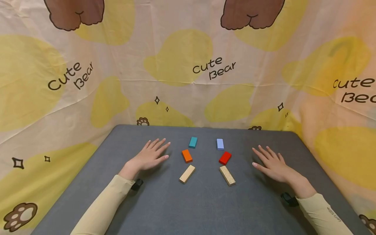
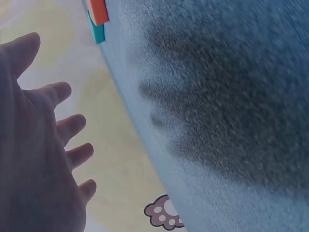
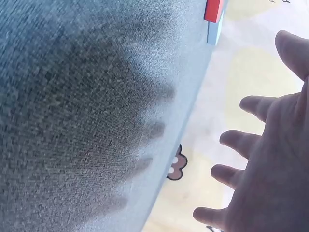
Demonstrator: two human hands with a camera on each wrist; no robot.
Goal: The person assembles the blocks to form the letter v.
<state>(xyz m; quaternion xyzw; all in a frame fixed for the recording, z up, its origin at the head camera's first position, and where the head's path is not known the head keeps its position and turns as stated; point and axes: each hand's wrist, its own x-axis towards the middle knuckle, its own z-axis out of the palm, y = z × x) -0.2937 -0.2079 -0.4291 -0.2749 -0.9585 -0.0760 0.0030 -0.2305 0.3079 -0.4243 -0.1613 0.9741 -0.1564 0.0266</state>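
Note:
Both hands hover palm down over a dark grey table, fingers spread and holding nothing. The left hand (image 1: 149, 156) is left of the blocks, nearest the orange block (image 1: 187, 156); a teal block (image 1: 193, 142) lies behind that one and a plain wooden block (image 1: 187, 174) in front. On the other side, the right hand (image 1: 274, 165) is right of the red block (image 1: 225, 158). A light blue block (image 1: 220, 144) lies behind the red one, and a second wooden block (image 1: 227, 175) lies in front, angled. In each wrist view, finger shadows fall on the table below the hand.
The grey table (image 1: 202, 209) has its far edge against a hanging cloth (image 1: 176, 94) printed with bears, paws and lettering. The cloth also rises along the left and right sides. A dark band (image 1: 137, 184) is on the left wrist, another (image 1: 289, 199) on the right.

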